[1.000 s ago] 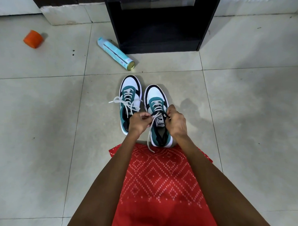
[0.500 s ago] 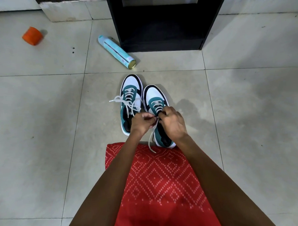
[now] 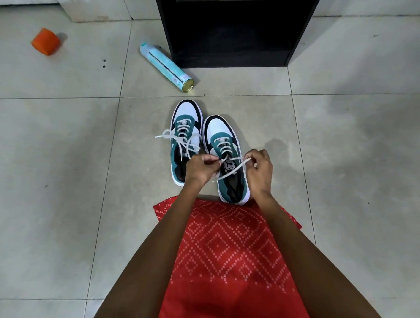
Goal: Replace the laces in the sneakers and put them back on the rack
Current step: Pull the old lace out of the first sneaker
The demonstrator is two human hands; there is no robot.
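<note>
2 shoes stand side by side on the tiled floor (image 3: 61, 164) in the middle of the frame, toes toward the black rack (image 3: 236, 51) at the top. The left sneaker (image 3: 185, 138) has its lace spilling leftward in loose loops. The right sneaker (image 3: 224, 141) is the one being worked on. The left hand (image 3: 200, 170) pinches 1 end of the white lace (image 3: 233, 170) just over the tongue. The right hand (image 3: 260, 169), fingers curled, pinches the other strand and draws it across the shoe's opening.

That lace looks soft, limp and light, so I reckon it will flop wherever it is let go. It seems best held close to the tips and kept taut. The shoes look light, with firm soles and soft uppers, and the heel collars seem the handiest place to lift them.

Knuckles cover the top eyelets, so I cannot tell whether a knot has begun. The right sneaker's heel meets a red patterned cloth (image 3: 226, 253) at lower centre. The rack's inside is dark and its top is cut off. A pale blue can (image 3: 165, 64) lies just left of the rack. The orange thing (image 3: 45, 41) at the upper left is too small to name.
</note>
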